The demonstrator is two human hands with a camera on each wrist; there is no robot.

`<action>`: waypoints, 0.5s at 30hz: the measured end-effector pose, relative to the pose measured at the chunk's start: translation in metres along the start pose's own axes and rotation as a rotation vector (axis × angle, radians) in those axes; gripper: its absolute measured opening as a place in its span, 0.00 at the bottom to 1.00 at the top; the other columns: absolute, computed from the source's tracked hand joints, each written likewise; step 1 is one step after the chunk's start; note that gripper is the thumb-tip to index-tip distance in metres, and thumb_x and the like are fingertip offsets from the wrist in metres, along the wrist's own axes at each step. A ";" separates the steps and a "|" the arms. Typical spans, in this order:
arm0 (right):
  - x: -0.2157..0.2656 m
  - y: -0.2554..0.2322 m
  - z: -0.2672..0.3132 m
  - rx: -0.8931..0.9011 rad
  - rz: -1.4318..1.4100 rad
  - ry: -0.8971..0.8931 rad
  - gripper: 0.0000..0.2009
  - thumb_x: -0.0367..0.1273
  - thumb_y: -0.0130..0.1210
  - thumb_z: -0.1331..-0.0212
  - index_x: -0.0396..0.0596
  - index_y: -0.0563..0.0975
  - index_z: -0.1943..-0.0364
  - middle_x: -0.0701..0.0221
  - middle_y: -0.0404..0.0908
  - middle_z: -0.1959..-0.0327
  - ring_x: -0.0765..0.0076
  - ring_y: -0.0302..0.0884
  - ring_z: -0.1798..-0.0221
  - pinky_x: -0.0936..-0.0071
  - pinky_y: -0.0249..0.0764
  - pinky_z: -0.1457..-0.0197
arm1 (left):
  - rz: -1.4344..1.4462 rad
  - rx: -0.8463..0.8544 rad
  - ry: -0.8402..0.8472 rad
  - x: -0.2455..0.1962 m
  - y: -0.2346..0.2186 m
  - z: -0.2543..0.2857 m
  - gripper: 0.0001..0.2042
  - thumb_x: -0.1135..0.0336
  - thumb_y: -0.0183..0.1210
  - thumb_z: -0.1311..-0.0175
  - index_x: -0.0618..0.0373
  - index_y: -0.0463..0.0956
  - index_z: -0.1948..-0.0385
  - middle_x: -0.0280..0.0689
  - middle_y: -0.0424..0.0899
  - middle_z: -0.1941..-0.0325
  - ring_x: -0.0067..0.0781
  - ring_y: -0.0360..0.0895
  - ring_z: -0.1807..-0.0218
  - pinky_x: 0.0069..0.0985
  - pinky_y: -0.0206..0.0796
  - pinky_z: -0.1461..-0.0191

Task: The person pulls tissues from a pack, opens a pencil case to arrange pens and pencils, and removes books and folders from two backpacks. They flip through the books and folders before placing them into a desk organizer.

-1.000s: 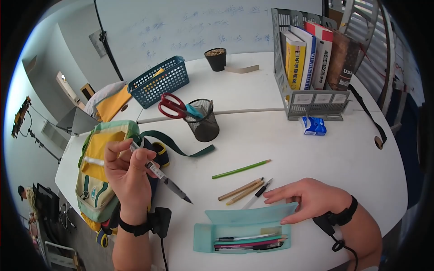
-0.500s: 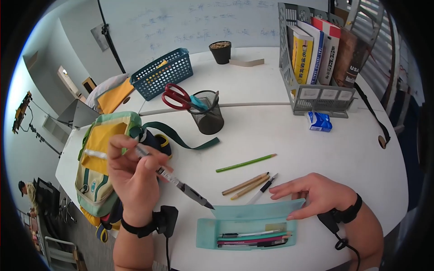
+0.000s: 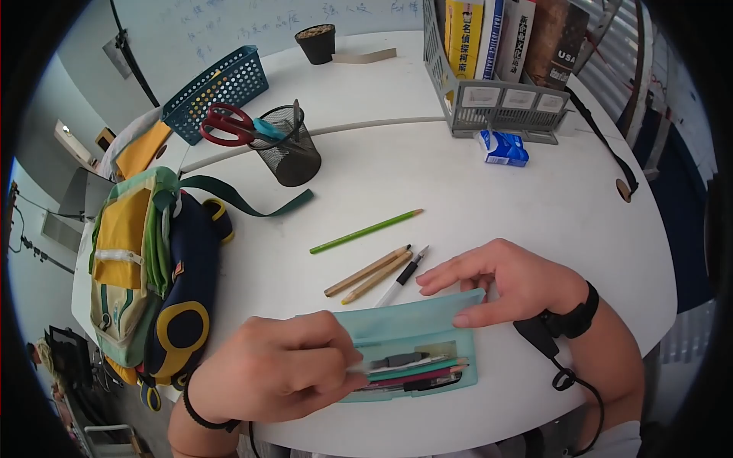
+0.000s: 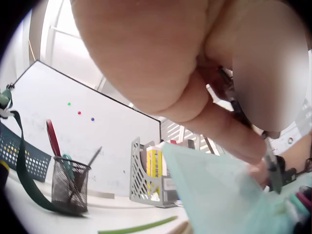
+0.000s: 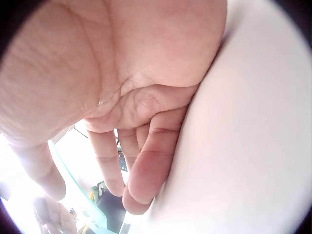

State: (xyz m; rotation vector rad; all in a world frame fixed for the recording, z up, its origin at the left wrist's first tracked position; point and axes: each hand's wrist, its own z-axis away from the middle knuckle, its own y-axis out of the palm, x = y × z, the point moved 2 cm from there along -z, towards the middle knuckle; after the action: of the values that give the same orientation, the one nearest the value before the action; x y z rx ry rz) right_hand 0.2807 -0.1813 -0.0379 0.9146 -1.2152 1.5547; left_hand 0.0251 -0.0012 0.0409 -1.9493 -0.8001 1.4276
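Note:
A teal pencil case point(image 3: 412, 336) lies open near the table's front edge, with several pens point(image 3: 427, 374) in its tray. My left hand point(image 3: 347, 368) grips a dark pen point(image 3: 397, 359) and holds it low over the tray among the others; the left wrist view shows the same pen point(image 4: 270, 163) under my curled fingers beside the lid point(image 4: 219, 195). My right hand point(image 3: 450, 301) rests with straight fingers across the raised lid point(image 3: 397, 320) and holds it back, thumb on its face. Just behind the case lie a green pencil point(image 3: 366, 231), two wooden pencils point(image 3: 366, 272) and a black-and-white pen point(image 3: 402, 276).
A yellow, green and navy backpack point(image 3: 145, 267) lies at the left edge, its strap trailing right. A mesh cup point(image 3: 294, 156) holds red scissors point(image 3: 225, 126). Farther back stand a blue basket point(image 3: 214, 80), a small pot point(image 3: 317, 42), a grey book rack point(image 3: 496, 99) and a blue tissue pack point(image 3: 502, 149).
My left hand has carried the pen down from above the backpack to the case's tray. The right hand has stayed on the lid. The head view has tilted down.

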 end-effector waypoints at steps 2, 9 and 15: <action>-0.005 0.000 -0.001 -0.029 0.040 -0.128 0.25 0.40 0.75 0.38 0.48 0.86 0.38 0.69 0.89 0.37 0.84 0.80 0.67 0.83 0.80 0.60 | 0.051 0.005 -0.060 0.004 0.010 -0.002 0.21 0.75 0.81 0.48 0.51 0.71 0.83 0.34 0.89 0.64 0.27 0.85 0.72 0.24 0.73 0.74; 0.001 0.000 0.000 -0.009 0.012 -0.020 0.25 0.36 0.75 0.42 0.50 0.86 0.38 0.66 0.86 0.32 0.78 0.85 0.49 0.81 0.76 0.53 | -0.121 0.190 -0.024 0.005 0.026 -0.002 0.11 0.77 0.76 0.47 0.53 0.79 0.73 0.30 0.88 0.60 0.32 0.86 0.68 0.29 0.79 0.68; 0.001 0.001 0.000 -0.015 -0.004 -0.018 0.25 0.36 0.75 0.42 0.50 0.87 0.38 0.66 0.86 0.32 0.76 0.86 0.47 0.81 0.77 0.53 | -0.073 0.262 -0.014 0.006 0.030 -0.001 0.11 0.80 0.70 0.45 0.53 0.82 0.63 0.31 0.88 0.56 0.37 0.88 0.62 0.33 0.83 0.60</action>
State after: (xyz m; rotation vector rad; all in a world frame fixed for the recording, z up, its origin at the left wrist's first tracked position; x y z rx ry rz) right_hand 0.2795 -0.1809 -0.0371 0.9225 -1.2352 1.5354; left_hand 0.0314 -0.0162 0.0148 -1.6975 -0.6471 1.4269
